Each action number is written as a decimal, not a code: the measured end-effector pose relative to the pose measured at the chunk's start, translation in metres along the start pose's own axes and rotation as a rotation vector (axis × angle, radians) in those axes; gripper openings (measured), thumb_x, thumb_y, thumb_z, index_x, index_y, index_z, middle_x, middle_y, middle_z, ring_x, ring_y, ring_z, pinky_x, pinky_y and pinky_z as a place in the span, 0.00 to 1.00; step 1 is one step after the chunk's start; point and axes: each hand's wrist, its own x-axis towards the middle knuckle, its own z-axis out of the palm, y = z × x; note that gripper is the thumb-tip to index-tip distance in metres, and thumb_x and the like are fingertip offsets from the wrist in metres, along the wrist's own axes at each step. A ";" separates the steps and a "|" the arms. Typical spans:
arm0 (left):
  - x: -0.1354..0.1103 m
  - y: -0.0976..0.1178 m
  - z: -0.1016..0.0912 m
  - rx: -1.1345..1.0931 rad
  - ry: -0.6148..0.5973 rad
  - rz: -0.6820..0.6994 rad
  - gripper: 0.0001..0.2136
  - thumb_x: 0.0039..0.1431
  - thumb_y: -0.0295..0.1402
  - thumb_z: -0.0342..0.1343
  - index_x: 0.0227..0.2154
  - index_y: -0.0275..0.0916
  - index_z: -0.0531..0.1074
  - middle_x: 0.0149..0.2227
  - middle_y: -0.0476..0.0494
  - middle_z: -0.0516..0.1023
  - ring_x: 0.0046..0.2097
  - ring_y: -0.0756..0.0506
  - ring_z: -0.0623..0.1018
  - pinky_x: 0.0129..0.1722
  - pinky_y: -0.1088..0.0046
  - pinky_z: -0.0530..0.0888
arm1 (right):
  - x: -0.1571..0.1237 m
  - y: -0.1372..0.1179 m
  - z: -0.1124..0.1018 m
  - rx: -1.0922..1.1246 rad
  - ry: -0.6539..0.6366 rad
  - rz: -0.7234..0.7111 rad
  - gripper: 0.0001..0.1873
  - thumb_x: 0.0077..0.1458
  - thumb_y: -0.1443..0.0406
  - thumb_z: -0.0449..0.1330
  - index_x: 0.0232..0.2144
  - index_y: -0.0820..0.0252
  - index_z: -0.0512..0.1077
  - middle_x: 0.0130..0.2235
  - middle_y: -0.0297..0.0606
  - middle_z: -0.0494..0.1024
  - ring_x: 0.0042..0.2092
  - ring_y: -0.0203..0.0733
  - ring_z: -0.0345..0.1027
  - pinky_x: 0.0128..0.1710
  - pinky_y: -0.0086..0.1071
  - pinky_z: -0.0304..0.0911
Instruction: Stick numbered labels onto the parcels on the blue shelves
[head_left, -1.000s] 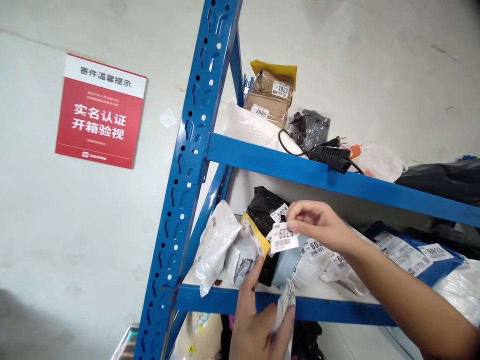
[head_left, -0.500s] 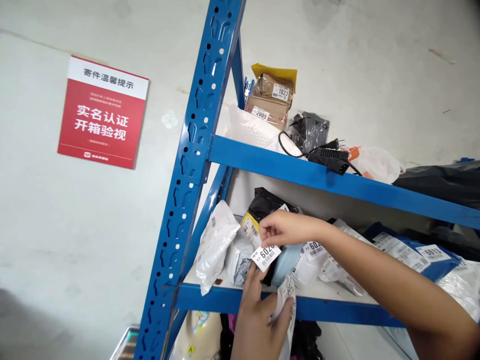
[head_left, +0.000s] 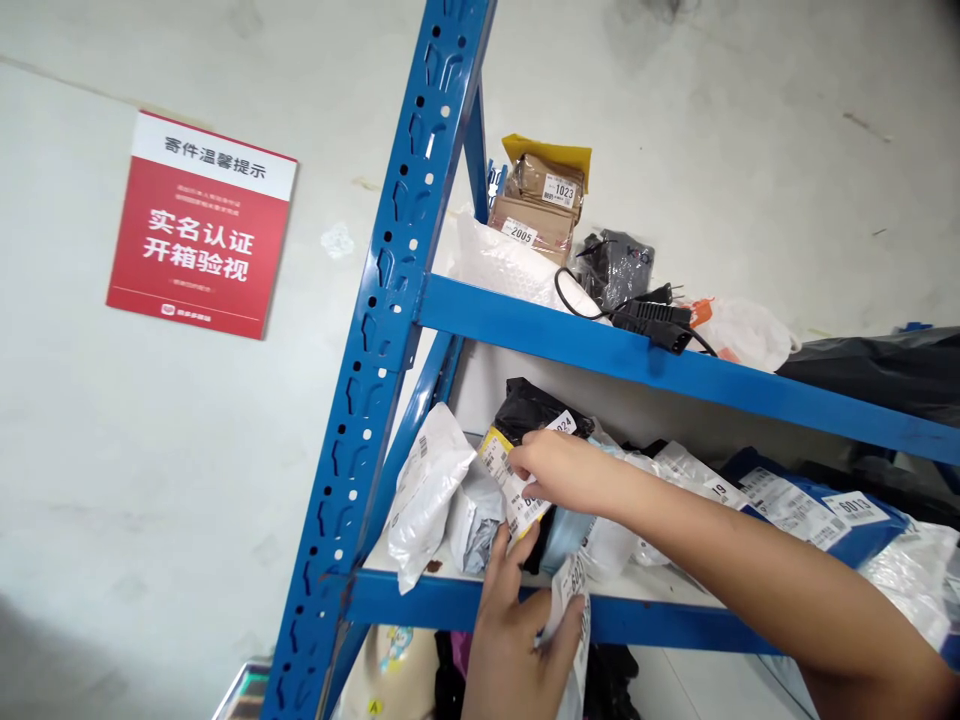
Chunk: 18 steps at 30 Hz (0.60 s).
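My left hand (head_left: 514,640) is low in front of the shelf edge, gripping a white strip of printed number labels (head_left: 574,600) between thumb and fingers. Its two foremost fingers reach up to the lower end of a black parcel (head_left: 517,405) with a yellow-edged shipping label (head_left: 496,455). Over that parcel bends my right hand (head_left: 562,470), fingers curled and pinched on a white number label (head_left: 531,503) against the shipping label. The fingers hide most of its digits. To the left lean a white plastic parcel (head_left: 431,490) and a grey parcel (head_left: 478,520).
A blue metal rack post (head_left: 375,330) rises left of my hands, and an upper shelf beam (head_left: 570,330) crosses above them. Boxes (head_left: 536,220) and a black power cord (head_left: 652,318) lie on top. A blue parcel (head_left: 795,500) sits farther right. A red sign (head_left: 199,240) hangs on the wall.
The number label in my right hand has moved down flat against the parcel's shipping label and is now mostly covered by the fingers. My left hand has barely moved.
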 end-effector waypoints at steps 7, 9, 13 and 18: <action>-0.002 -0.001 0.004 -0.055 -0.005 0.000 0.10 0.58 0.31 0.53 0.22 0.39 0.73 0.58 0.39 0.66 0.65 0.33 0.55 0.54 0.45 0.69 | -0.008 -0.006 0.003 -0.123 0.186 -0.110 0.27 0.39 0.55 0.72 0.39 0.62 0.70 0.43 0.47 0.69 0.46 0.54 0.63 0.35 0.37 0.63; -0.003 -0.003 0.003 -0.075 -0.017 -0.016 0.10 0.58 0.32 0.53 0.23 0.40 0.75 0.58 0.40 0.67 0.65 0.34 0.55 0.54 0.46 0.69 | -0.008 0.001 0.006 -0.010 0.175 -0.128 0.22 0.45 0.55 0.68 0.38 0.62 0.71 0.41 0.44 0.71 0.43 0.49 0.65 0.36 0.36 0.63; -0.002 -0.006 -0.009 -0.146 -0.015 -0.044 0.08 0.58 0.33 0.54 0.28 0.44 0.78 0.55 0.42 0.71 0.63 0.35 0.60 0.54 0.50 0.70 | -0.009 0.020 0.015 0.199 0.172 -0.127 0.06 0.58 0.67 0.58 0.38 0.61 0.72 0.39 0.40 0.74 0.41 0.41 0.68 0.40 0.33 0.62; 0.004 0.003 -0.038 -0.517 -0.058 -0.215 0.09 0.58 0.37 0.54 0.33 0.43 0.79 0.37 0.43 0.80 0.37 0.45 0.79 0.36 0.73 0.76 | -0.022 0.018 0.009 0.243 0.315 -0.164 0.12 0.59 0.73 0.51 0.38 0.62 0.74 0.40 0.43 0.76 0.45 0.43 0.66 0.44 0.37 0.62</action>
